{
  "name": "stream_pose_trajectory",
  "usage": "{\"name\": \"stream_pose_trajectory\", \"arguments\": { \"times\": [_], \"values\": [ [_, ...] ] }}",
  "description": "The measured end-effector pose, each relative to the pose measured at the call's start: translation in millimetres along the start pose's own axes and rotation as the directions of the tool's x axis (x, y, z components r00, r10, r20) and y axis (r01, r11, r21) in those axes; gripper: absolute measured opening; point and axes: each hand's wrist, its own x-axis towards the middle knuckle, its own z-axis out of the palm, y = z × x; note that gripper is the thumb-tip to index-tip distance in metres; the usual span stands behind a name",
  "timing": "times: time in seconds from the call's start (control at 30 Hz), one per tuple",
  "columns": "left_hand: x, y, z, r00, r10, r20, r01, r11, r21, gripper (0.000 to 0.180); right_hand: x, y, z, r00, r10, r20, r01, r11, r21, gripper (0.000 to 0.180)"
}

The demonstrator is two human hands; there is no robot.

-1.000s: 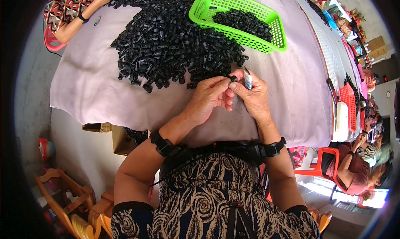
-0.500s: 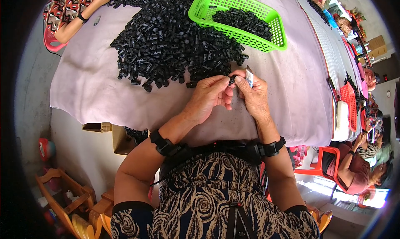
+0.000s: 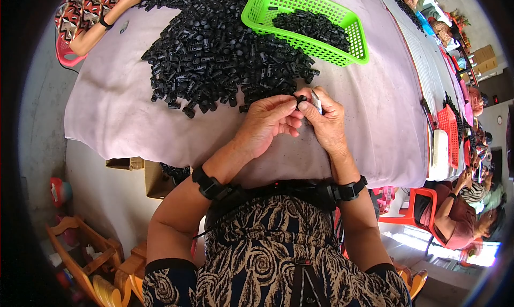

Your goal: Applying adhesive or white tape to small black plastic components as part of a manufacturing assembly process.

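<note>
Above the mauve cloth-covered table (image 3: 380,119), the left hand (image 3: 267,120) and right hand (image 3: 327,124) pinch one small black plastic piece (image 3: 301,100); the right also grips one slim pointed blade (image 3: 316,101). Beyond lie one heap of uncountable black pieces (image 3: 209,66) and one green plastic basket (image 3: 363,45); rightward, cloth lies open to the edge.

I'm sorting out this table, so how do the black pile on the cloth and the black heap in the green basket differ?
The pile is much larger than the heap.
The pile spreads loose on the cloth; the heap sits within the basket's walls.
The pile's edge reaches near the left hand; the heap lies farther off.
Both are small black pieces.
</note>
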Motion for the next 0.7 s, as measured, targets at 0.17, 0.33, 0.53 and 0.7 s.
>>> {"name": "stream_pose_trajectory", "arguments": {
  "times": [0.17, 0.33, 0.53, 0.7],
  "values": [
    [-0.9, 0.6, 1.3, 1.000, 0.002, -0.017, -0.002, 1.000, 0.003, 0.019, -1.0, 2.9, 0.6, 0.999, 0.047, -0.017, -0.046, 0.997, 0.059, 0.015],
    [-0.8, -0.2, 1.2, 1.000, 0.008, -0.013, -0.008, 1.000, -0.008, 0.017, -1.2, 1.3, 1.4, 1.000, 0.023, -0.020, -0.022, 0.999, 0.047, 0.013],
    [-0.8, -0.8, 1.8, 0.998, 0.040, -0.049, -0.040, 0.999, 0.001, 0.015, -2.9, -2.5, 2.2, 1.000, 0.011, -0.001, -0.011, 1.000, -0.015, 0.010],
    [-0.2, 0.0, 3.1, 0.998, 0.037, -0.058, -0.037, 0.999, -0.001, 0.013, -3.4, -2.6, 4.4, 0.995, 0.094, -0.044, -0.092, 0.995, 0.046, 0.007]
  ]
}}
